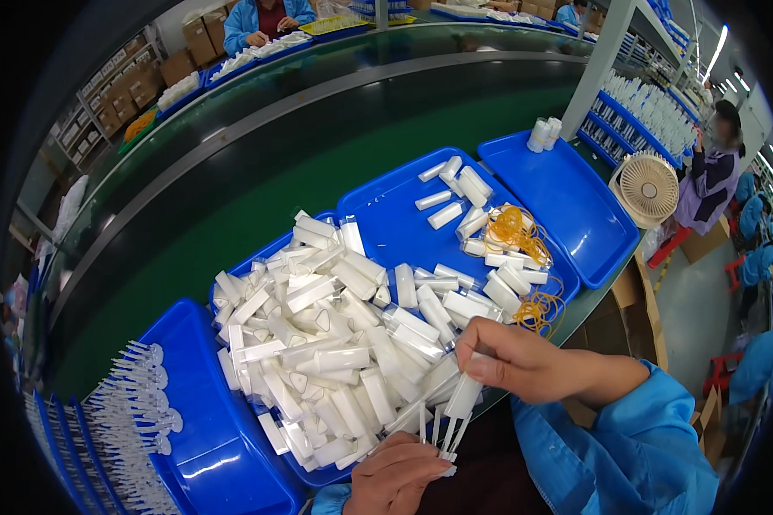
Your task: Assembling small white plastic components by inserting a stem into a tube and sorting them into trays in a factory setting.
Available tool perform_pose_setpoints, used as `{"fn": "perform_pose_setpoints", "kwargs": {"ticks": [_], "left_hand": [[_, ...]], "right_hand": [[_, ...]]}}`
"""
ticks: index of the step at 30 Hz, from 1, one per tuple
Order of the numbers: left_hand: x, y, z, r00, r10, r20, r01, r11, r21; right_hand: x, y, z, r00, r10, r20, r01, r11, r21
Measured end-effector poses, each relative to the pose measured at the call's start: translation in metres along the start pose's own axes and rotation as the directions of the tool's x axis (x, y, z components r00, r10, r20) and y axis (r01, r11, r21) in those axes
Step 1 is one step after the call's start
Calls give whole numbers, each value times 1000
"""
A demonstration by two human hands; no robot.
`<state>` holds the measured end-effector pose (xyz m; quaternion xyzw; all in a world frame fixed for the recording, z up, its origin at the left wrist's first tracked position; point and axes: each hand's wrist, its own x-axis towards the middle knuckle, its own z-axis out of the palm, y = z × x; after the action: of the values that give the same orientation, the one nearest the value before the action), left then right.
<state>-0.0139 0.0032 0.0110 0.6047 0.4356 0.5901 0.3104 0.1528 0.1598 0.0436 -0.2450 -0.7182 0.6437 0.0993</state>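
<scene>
Low in the middle, my left hand [395, 475] is closed around several thin white sticks [439, 427] that stand up from its fingers. Just above and to the right, my right hand [524, 360] pinches the top of a white elongated piece [462, 397], whose lower end meets the sticks. Beside both hands lies a big heap of similar white three-sided pieces with clear ends [335, 330], piled in a blue tray [242, 263]. More white pieces lie scattered in the adjoining blue tray [385, 225], along with tangled yellow rubber bands [514, 227].
A blue tray [223, 429] at left borders racks of upright clear-and-white parts [142, 395]. Far right, another blue tray [567, 206] carries small white cylinders [541, 136], near a beige fan [648, 186] and a metal post [599, 69]. Other people work beyond the green belt [223, 184] and at right.
</scene>
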Motion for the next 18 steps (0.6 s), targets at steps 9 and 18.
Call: {"fn": "perform_pose_setpoints", "kwargs": {"ticks": [9, 18], "left_hand": [[0, -4, 4, 999, -25, -28, 25, 1000, 9], [-7, -11, 3, 979, -161, -129, 153, 986, -70]], "right_hand": [[-3, 6, 9, 967, -221, 129, 240, 957, -161], [34, 2, -11, 937, -337, 95, 345, 846, -405]]}}
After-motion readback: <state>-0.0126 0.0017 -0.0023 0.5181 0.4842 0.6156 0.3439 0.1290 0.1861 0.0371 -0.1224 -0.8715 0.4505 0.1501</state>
